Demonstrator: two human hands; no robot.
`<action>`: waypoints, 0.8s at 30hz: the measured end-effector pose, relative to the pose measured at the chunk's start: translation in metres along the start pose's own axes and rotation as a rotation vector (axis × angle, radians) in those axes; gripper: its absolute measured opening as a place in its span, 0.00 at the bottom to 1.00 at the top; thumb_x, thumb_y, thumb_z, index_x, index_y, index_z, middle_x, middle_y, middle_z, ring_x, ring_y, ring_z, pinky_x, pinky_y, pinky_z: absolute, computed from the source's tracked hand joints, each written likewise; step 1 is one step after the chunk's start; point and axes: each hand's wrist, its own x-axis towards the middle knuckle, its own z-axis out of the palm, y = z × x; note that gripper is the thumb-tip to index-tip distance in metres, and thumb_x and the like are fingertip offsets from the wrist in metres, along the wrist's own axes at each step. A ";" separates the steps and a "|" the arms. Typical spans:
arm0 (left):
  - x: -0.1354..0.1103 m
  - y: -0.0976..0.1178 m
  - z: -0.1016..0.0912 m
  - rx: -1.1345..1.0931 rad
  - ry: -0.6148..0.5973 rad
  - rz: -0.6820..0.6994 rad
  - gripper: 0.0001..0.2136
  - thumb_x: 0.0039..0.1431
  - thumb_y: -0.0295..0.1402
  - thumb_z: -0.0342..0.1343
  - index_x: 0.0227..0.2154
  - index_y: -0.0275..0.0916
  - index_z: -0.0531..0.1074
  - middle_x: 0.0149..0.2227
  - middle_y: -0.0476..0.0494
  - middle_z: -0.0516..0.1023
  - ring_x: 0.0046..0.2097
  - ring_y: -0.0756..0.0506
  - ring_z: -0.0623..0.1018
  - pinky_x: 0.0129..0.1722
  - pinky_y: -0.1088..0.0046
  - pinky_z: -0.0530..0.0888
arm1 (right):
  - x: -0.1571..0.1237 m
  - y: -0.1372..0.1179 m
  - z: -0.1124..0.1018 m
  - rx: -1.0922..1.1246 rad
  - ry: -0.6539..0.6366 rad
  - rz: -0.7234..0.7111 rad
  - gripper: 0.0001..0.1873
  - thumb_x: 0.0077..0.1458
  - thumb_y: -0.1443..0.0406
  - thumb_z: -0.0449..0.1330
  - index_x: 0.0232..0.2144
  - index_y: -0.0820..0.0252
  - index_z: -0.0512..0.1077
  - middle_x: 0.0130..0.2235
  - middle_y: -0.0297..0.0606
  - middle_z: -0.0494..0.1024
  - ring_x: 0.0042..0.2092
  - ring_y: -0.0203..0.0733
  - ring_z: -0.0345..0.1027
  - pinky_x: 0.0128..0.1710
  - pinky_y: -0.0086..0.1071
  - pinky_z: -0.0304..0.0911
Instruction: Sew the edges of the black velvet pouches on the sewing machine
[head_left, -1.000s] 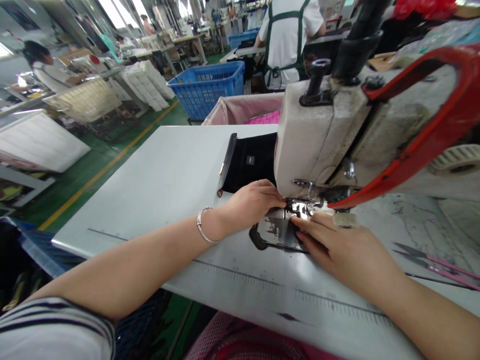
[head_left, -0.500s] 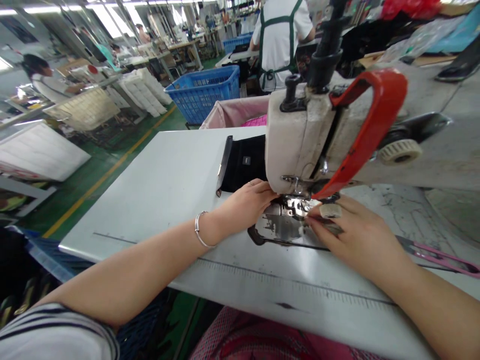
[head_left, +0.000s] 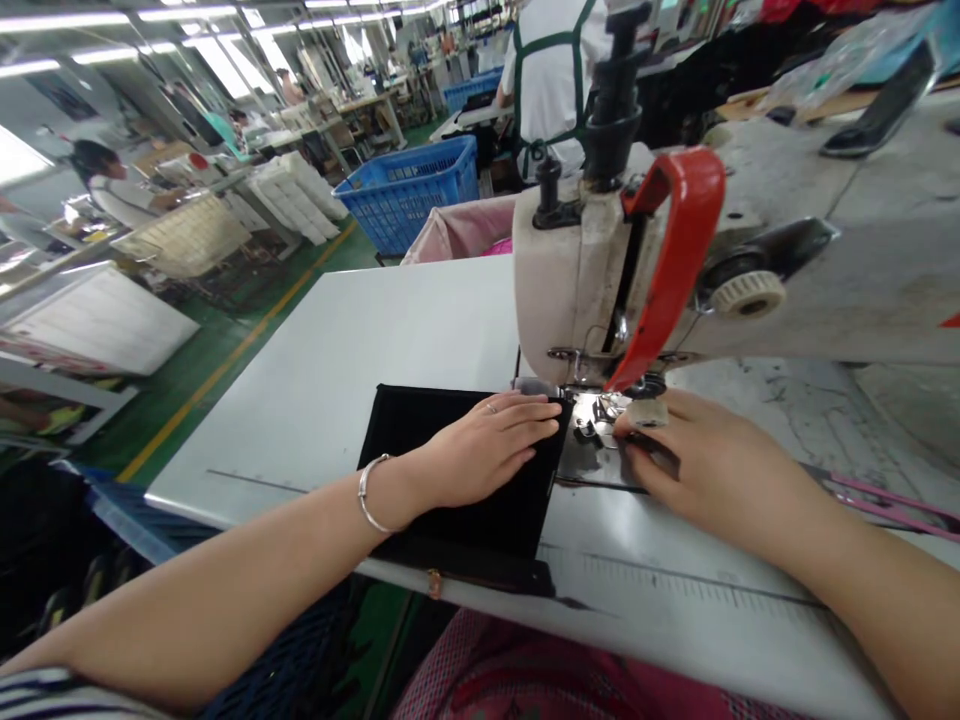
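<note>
My left hand (head_left: pixel 487 445) lies flat with fingers stretched out on a black fabric piece (head_left: pixel 420 420), which reaches the near edge of the white table (head_left: pixel 360 320). The fingertips stop just left of the presser foot (head_left: pixel 600 410) of the cream sewing machine (head_left: pixel 570 270). My right hand (head_left: pixel 712 470) rests on the metal needle plate to the right of the foot. Its fingers are curled together, one tip is taped, and something small and dark sits under them that I cannot make out. A red guard (head_left: pixel 667 260) hangs over the needle area.
Pink-handled scissors (head_left: pixel 885 500) lie on the table at the right. Behind the table stand a pink-lined bin (head_left: pixel 465 225) and a blue basket (head_left: pixel 412 190). A person in a white shirt and green apron (head_left: pixel 555 60) works beyond, with others at far left.
The black fabric piece has come from behind the machine to the front left of the needle, under my left hand, which now lies flat. My right hand stays by the foot.
</note>
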 end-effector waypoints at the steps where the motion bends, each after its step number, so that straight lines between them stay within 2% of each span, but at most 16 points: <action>1: -0.002 -0.004 0.002 -0.025 0.000 0.024 0.19 0.68 0.28 0.46 0.60 0.37 0.60 0.63 0.40 0.63 0.65 0.45 0.61 0.66 0.57 0.59 | 0.000 0.000 0.001 -0.009 0.008 0.005 0.10 0.57 0.66 0.54 0.40 0.58 0.72 0.38 0.41 0.73 0.40 0.47 0.67 0.38 0.39 0.62; 5: -0.001 -0.018 0.000 -0.073 -0.029 0.102 0.19 0.68 0.28 0.46 0.60 0.36 0.60 0.63 0.40 0.64 0.65 0.45 0.61 0.67 0.58 0.59 | -0.001 0.001 0.000 -0.001 0.002 0.012 0.10 0.58 0.65 0.54 0.40 0.58 0.73 0.35 0.40 0.72 0.37 0.46 0.67 0.37 0.39 0.62; 10: 0.002 -0.022 -0.003 -0.093 -0.019 0.116 0.21 0.66 0.26 0.48 0.61 0.37 0.60 0.62 0.39 0.64 0.65 0.45 0.61 0.66 0.56 0.60 | 0.000 0.001 0.002 0.020 0.032 -0.011 0.09 0.58 0.65 0.54 0.41 0.58 0.72 0.38 0.41 0.74 0.40 0.47 0.68 0.38 0.39 0.63; 12: 0.000 -0.011 0.001 -0.093 -0.006 0.058 0.20 0.66 0.26 0.47 0.60 0.38 0.60 0.63 0.39 0.64 0.65 0.45 0.61 0.66 0.56 0.60 | 0.002 -0.002 0.006 -0.021 0.088 0.039 0.09 0.60 0.65 0.53 0.41 0.59 0.72 0.40 0.43 0.74 0.39 0.46 0.69 0.36 0.38 0.63; 14: -0.002 0.009 0.007 -0.072 0.011 -0.056 0.20 0.67 0.27 0.46 0.60 0.37 0.60 0.64 0.40 0.62 0.66 0.44 0.59 0.67 0.54 0.58 | 0.003 -0.004 0.010 -0.088 0.139 0.093 0.08 0.61 0.65 0.53 0.40 0.61 0.71 0.42 0.44 0.73 0.38 0.46 0.69 0.35 0.37 0.63; 16: -0.005 0.032 0.013 -0.028 0.029 -0.159 0.20 0.67 0.28 0.45 0.61 0.36 0.59 0.65 0.39 0.59 0.68 0.41 0.55 0.68 0.51 0.55 | 0.003 -0.007 0.012 -0.156 0.177 0.090 0.08 0.61 0.65 0.54 0.38 0.62 0.71 0.41 0.45 0.73 0.39 0.47 0.69 0.36 0.37 0.64; 18: -0.007 0.050 0.017 0.014 0.036 -0.195 0.21 0.67 0.29 0.44 0.62 0.34 0.57 0.66 0.38 0.58 0.69 0.39 0.53 0.68 0.48 0.53 | 0.000 -0.008 0.012 -0.182 0.188 0.003 0.08 0.61 0.66 0.54 0.38 0.61 0.73 0.38 0.43 0.73 0.39 0.46 0.69 0.36 0.37 0.63; 20: -0.008 0.057 0.018 0.039 0.034 -0.178 0.21 0.67 0.29 0.44 0.62 0.33 0.57 0.66 0.38 0.58 0.68 0.38 0.53 0.68 0.48 0.53 | -0.004 -0.010 0.010 -0.128 0.141 -0.140 0.10 0.62 0.68 0.52 0.41 0.59 0.73 0.37 0.41 0.74 0.38 0.44 0.69 0.36 0.36 0.63; 22: -0.007 0.052 0.018 0.042 0.026 -0.144 0.21 0.67 0.30 0.44 0.62 0.33 0.57 0.65 0.37 0.59 0.68 0.38 0.54 0.68 0.48 0.53 | -0.006 -0.012 0.009 -0.043 0.062 -0.253 0.12 0.62 0.69 0.52 0.42 0.59 0.74 0.38 0.41 0.75 0.38 0.43 0.69 0.36 0.36 0.64; 24: -0.004 0.039 0.017 0.029 0.026 -0.117 0.21 0.67 0.30 0.45 0.61 0.34 0.58 0.64 0.37 0.60 0.68 0.39 0.55 0.67 0.48 0.54 | -0.006 -0.015 0.007 0.009 -0.009 -0.273 0.12 0.63 0.69 0.51 0.41 0.61 0.74 0.37 0.41 0.74 0.38 0.42 0.68 0.36 0.36 0.64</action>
